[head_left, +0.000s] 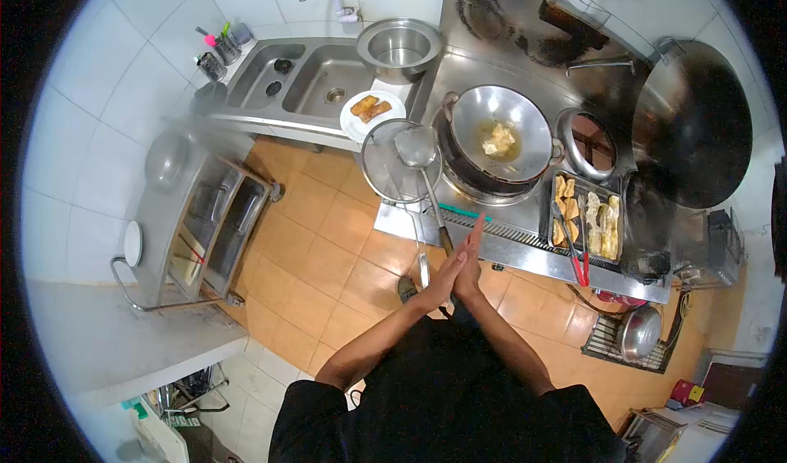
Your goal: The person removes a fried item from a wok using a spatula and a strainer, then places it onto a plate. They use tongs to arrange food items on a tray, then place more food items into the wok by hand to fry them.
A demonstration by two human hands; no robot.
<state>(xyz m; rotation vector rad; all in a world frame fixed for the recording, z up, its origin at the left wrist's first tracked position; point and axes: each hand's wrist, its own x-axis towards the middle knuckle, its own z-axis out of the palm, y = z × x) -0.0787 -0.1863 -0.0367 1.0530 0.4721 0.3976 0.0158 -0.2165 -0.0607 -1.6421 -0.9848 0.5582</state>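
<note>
My left hand and my right hand are pressed palm to palm in front of my body. Their fingers are stretched out, pointing toward the stove, and I see nothing held in them. Closest to them is the handle of a wok turner, whose blade lies over a round mesh strainer. The strainer's long handle reaches down just left of my hands. Beyond, a wok on the burner holds oil and a pale battered piece of food.
Right of the wok, a tray holds browned and pale pieces, with red-handled tongs across it. A plate with fried pieces sits beside the sink and a metal pot. A large wok leans at right; a trolley stands left.
</note>
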